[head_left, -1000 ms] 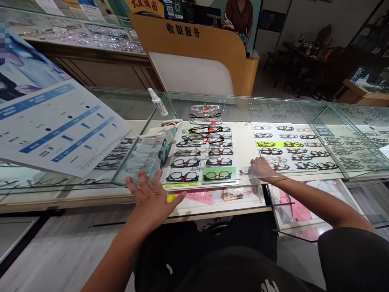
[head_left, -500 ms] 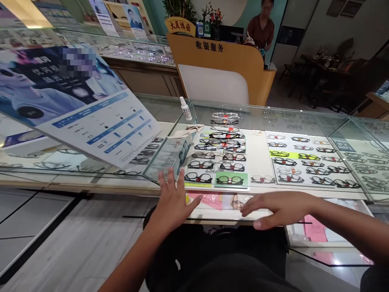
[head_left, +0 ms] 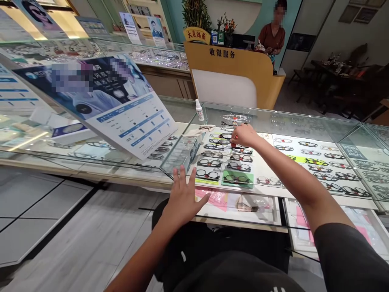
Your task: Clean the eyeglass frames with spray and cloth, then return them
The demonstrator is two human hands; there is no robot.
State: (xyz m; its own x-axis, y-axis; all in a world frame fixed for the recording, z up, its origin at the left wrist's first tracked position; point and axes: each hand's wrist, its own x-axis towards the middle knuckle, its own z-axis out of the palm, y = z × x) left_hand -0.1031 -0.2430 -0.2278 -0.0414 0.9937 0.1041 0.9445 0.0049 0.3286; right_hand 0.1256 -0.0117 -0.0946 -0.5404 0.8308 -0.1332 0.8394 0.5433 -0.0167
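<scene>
My left hand (head_left: 184, 198) lies with fingers spread at the front edge of the glass display counter (head_left: 152, 172). My right hand (head_left: 244, 136) reaches across the glass, fingers curled down and closed on a dark-rimmed pair of eyeglasses (head_left: 226, 136). A red patch shows by the fingertips; the hand hides part of the frame. Rows of eyeglasses sit below and around, among them a pair on a green card (head_left: 238, 178). Left of the right hand, a folded beige cloth (head_left: 199, 131) lies on the counter, with a white spray bottle (head_left: 199, 110) upright behind it.
A large printed sign board (head_left: 130, 117) leans over the counter's left side. Two drawers, a left one (head_left: 273, 217) and a right one (head_left: 377, 227), stand pulled out below, holding pink papers and plastic packets. Beyond is an orange reception desk (head_left: 231, 61) with a person (head_left: 270, 38) behind it.
My right hand has moved from above the drawer up and forward over the glass, closing on the eyeglasses. My left hand keeps its place at the edge. The view has shifted left.
</scene>
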